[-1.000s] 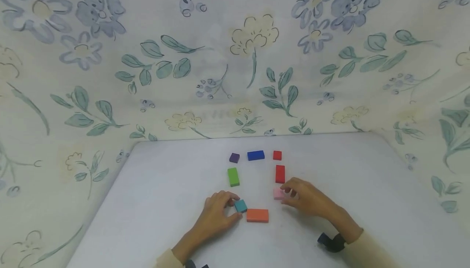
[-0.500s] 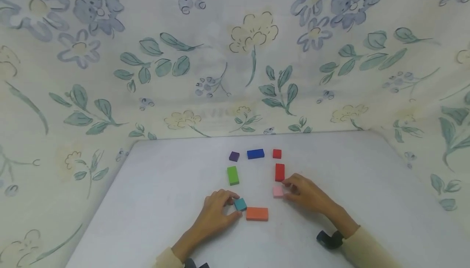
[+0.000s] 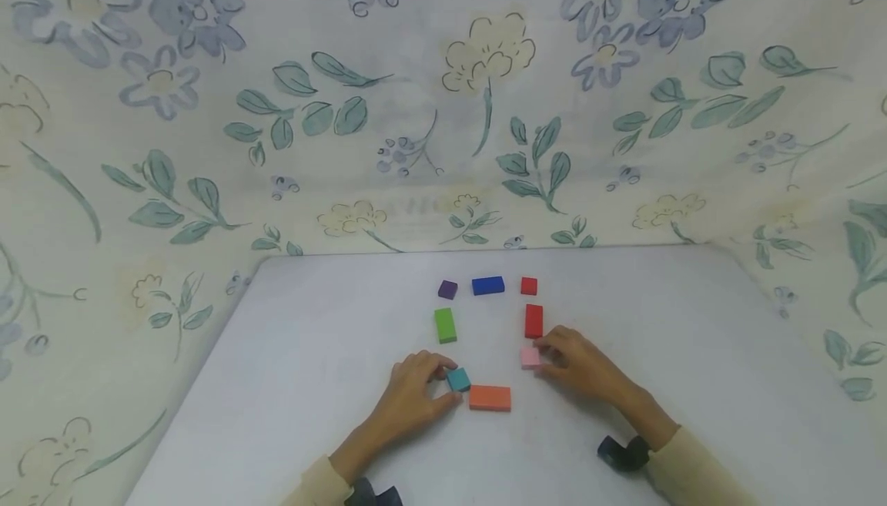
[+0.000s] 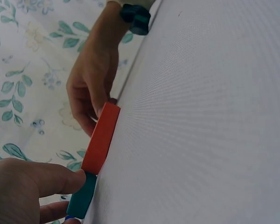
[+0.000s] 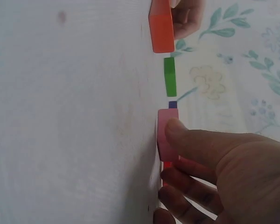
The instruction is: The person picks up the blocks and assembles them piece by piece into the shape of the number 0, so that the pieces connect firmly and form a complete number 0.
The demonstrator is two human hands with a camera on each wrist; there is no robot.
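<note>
Thumb and fingers of the right hand (image 3: 582, 363) close in on a pink block (image 3: 530, 358), parted only by about the block's own width; the right wrist view shows the thumb tip on the block's near face and the other fingers loosely curled beyond it. To the left of that grip, and slightly nearer the person, the left hand (image 3: 412, 394) pinches a teal block (image 3: 458, 380) between bent thumb and fingers. Both blocks sit on a white table (image 3: 277, 352). Between the two grips, on the near side, lies an orange block (image 3: 490, 398), one corner right by the teal one; whether they touch is unclear. Just beyond the right grip lies a red oblong block (image 3: 533, 321), lengthwise away from the person, with a small red cube (image 3: 529, 286) farther out. Beyond the left grip stretches a green block (image 3: 446, 326), then a small purple cube (image 3: 447, 289), turned slightly askew. At the far side, between the two cubes, a blue block (image 3: 488, 285) lies crosswise. Behind the grips, pale sleeves (image 3: 693, 467) and dark wrist devices (image 3: 624, 454) show; past the table's far edge hangs flower-patterned cloth (image 3: 416, 44).
</note>
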